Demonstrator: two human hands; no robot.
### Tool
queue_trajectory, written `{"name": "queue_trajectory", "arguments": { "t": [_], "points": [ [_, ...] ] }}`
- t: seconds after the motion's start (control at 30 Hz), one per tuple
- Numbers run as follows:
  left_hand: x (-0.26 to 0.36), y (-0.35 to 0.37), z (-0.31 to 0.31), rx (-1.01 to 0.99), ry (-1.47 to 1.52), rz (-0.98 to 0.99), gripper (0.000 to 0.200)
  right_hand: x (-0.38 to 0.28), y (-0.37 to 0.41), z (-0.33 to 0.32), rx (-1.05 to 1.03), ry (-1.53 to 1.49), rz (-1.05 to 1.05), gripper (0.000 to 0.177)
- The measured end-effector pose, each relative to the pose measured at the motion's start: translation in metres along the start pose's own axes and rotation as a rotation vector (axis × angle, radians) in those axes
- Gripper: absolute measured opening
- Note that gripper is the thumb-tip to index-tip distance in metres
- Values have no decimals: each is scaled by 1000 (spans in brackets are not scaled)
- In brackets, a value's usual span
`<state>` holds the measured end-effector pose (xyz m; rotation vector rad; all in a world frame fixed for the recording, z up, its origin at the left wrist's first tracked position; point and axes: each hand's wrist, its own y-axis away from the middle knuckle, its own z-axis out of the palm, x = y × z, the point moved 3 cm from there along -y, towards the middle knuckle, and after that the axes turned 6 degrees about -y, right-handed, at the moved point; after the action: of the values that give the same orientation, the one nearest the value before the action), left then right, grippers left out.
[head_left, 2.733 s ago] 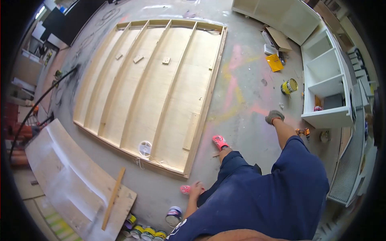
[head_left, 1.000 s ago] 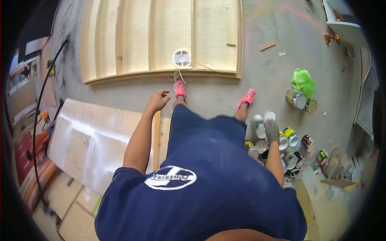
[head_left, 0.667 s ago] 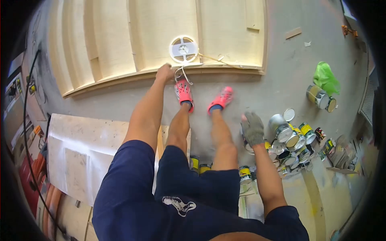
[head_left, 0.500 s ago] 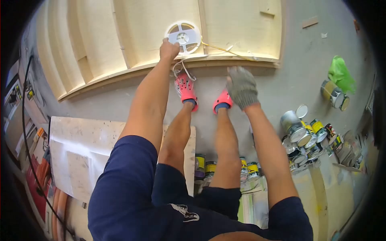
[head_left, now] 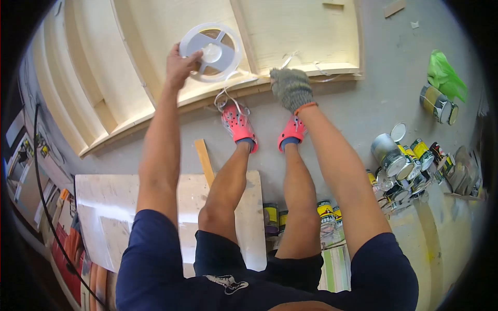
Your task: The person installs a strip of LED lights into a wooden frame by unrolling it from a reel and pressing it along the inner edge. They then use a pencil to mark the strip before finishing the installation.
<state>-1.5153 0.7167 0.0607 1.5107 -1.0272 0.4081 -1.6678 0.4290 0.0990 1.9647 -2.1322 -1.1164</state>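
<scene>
My bare left hand [head_left: 182,66] grips the left side of a white plastic reel [head_left: 224,58], with the thumb near its hub. A thin pale strip, which looks like LED strip light [head_left: 259,77], runs from the reel to my right hand [head_left: 292,89]. That hand wears a grey knitted glove, and its fingers are closed on the strip. Loose white wire [head_left: 222,98] dangles below the reel over one pink clog [head_left: 237,123]. Behind both hands lies a wooden frame [head_left: 181,98] with curved ribs; more of the strip trails along its edge to the right.
A stained board [head_left: 155,181] and a wooden slat [head_left: 205,159] lie on the floor at left. Several paint cans [head_left: 386,150] are piled at right, below a green plastic bag [head_left: 446,78]. A black cable [head_left: 40,186] runs down the far left.
My left hand has carried the reel left and turned it. My right hand has moved up and left to the frame's edge and closed on the strip.
</scene>
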Motion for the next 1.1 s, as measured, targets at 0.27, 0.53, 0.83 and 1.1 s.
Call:
{"name": "queue_trajectory", "arguments": {
  "t": [0.27, 0.53, 0.83, 1.1],
  "points": [
    [271, -32, 82, -538, -1602, 552, 76, 9, 63, -28, 38, -138, -112, 21],
    [65, -1, 149, -8, -1202, 114, 105, 58, 60, -17, 216, -478, 260, 30],
    [-45, 104, 83, -172, -570, 130, 27, 106, 80, -30, 238, -531, 409, 34],
    [-62, 259, -186, 83, -690, -271, 35, 137, 97, -13, 242, -578, 503, 32]
  ]
}}
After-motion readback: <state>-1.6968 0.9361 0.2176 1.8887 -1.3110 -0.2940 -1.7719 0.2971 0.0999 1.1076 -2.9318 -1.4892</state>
